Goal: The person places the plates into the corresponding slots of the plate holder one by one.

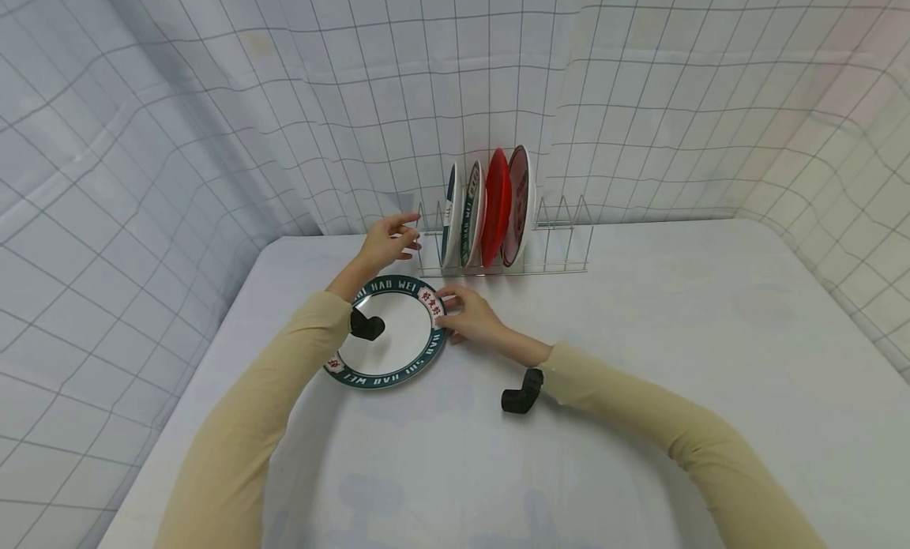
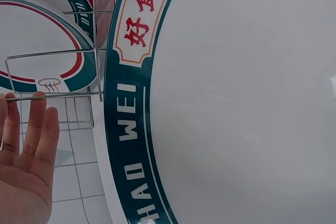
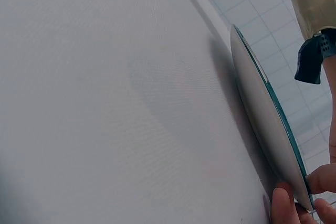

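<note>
A white plate [image 1: 394,336] with a dark green lettered rim lies face up before the rack in the head view. My right hand [image 1: 472,316] pinches its right rim, thumb [image 3: 321,178] on the upper face and fingers [image 3: 282,203] underneath. Beyond the plate, my left hand [image 1: 387,241] is at the left end of a wire dish rack [image 1: 569,245]. Its fairly straight fingers [image 2: 37,124] meet a rack wire in the left wrist view; the thumb is mostly out of that view. My left forearm covers part of the plate's left side.
Several plates stand on edge in the rack's left half: green-rimmed plates [image 1: 469,217], a red plate [image 1: 496,209] and a plate with a reddish face [image 1: 521,209]. The rack stands on a white table [image 1: 675,320], by a grid-patterned curtain [image 1: 640,122].
</note>
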A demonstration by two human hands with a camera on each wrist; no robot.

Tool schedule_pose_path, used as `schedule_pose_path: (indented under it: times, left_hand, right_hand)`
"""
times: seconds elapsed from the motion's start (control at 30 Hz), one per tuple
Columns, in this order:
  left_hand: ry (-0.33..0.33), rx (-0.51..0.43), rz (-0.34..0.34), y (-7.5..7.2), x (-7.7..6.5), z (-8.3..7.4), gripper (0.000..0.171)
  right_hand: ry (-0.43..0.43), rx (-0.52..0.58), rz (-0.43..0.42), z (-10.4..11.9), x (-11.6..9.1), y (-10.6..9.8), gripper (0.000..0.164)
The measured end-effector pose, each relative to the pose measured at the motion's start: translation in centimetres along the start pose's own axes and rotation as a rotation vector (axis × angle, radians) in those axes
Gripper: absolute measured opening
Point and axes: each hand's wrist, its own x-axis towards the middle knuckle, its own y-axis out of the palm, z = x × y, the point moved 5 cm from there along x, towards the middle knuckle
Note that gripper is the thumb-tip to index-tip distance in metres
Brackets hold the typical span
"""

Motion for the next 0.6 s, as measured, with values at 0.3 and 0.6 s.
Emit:
schedule_pose_path:
  times: [0.3,0.6]
  left_hand:
    - [0.015,0.021,-0.016,0.2,0.4,0.7,0.045]
    - [-0.011,0.009,-0.022,0.2,0.2,0.3,0.045]
  right_hand:
    - [0.02,-0.009,-0.019,-0.3,-0.2,-0.4,0.046]
    - [0.04,-0.027,-0.048,-1.1,-0.8,-1.6,0.047]
